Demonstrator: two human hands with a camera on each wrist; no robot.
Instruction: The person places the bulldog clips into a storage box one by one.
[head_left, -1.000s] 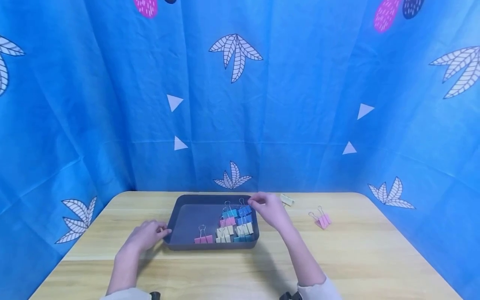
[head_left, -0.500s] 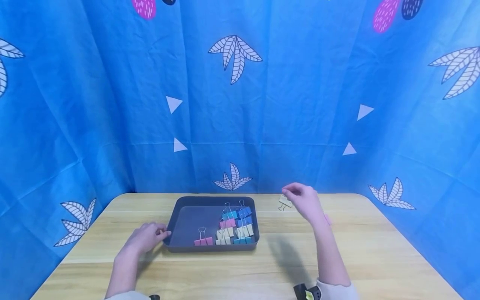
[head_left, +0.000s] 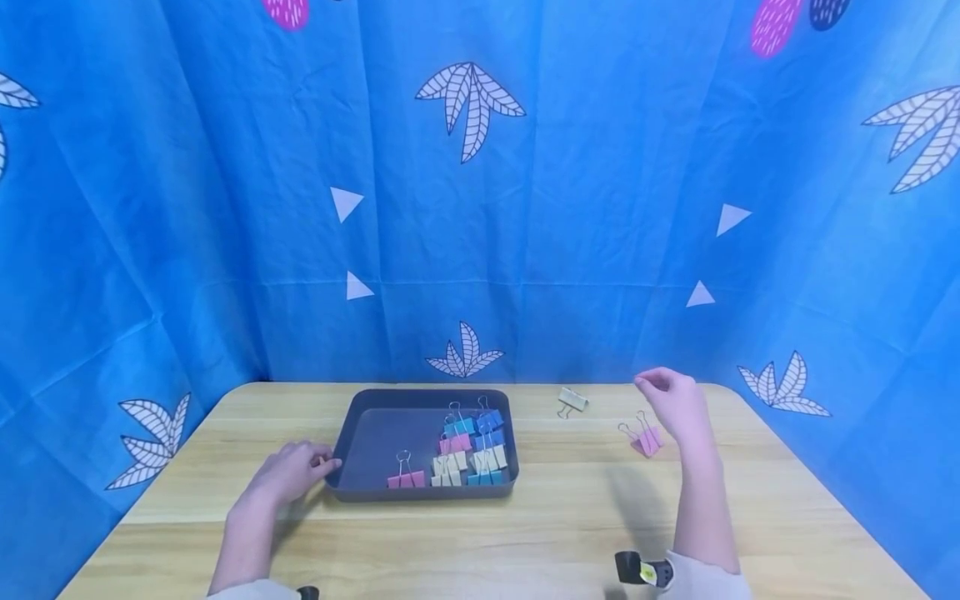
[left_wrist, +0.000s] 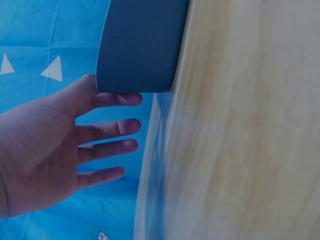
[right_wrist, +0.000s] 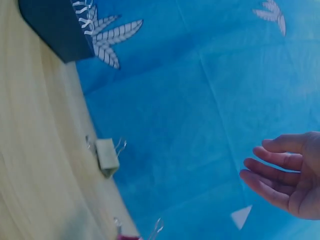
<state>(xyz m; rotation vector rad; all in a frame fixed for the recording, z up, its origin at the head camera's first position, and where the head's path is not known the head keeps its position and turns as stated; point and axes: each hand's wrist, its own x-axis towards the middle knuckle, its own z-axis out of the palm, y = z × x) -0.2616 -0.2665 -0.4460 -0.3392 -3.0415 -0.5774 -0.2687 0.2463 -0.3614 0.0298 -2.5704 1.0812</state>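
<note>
A dark grey tray [head_left: 390, 496] stands on the table, with several binder clips inside, mostly along its right side. My left hand [head_left: 288, 475] holds the tray's left rim between thumb and index finger; the other fingers stretch out free of it in the left wrist view. My right hand [head_left: 675, 404] hovers in the air at the right, fingers loosely bent and nothing between them. Below and left of it lies a pink binder clip [head_left: 647, 442] on the wood. A pale yellow binder clip [head_left: 573, 400] rests farther back, between tray and right hand.
In the tray, a lone pink clip [head_left: 406, 480] sits near the front, and blue clips [head_left: 489, 420] stand at the back right. The wooden table [head_left: 450, 550] ends at a blue patterned curtain [head_left: 600, 250] behind it.
My right hand has moved from the tray's back right corner rightward, past the yellow clip, to beyond the pink clip. The left hand and the tray have stayed in place.
</note>
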